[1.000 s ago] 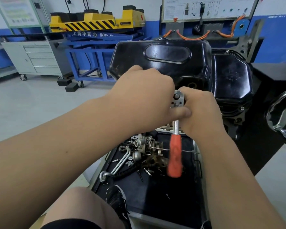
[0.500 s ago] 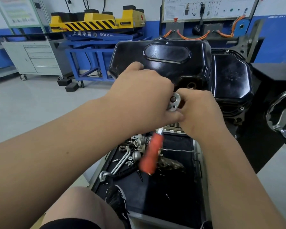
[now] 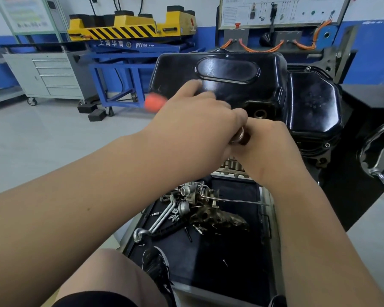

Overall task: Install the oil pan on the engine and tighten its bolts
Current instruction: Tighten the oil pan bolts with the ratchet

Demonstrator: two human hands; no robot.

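Workshop floor and a blue lift table fill the upper left of the frame. At upper centre the black oil pan sits on the engine. Just below it both hands meet: the left hand is wrapped around a ratchet, whose orange handle sticks out blurred to the left; the right hand seems closed on the ratchet's metal head. Loose parts lie on a dark tray at lower centre.

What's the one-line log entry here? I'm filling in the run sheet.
step: tightening pan bolt | left hand: on ratchet, orange handle out left | right hand: steadying ratchet head | oil pan: seated on engine
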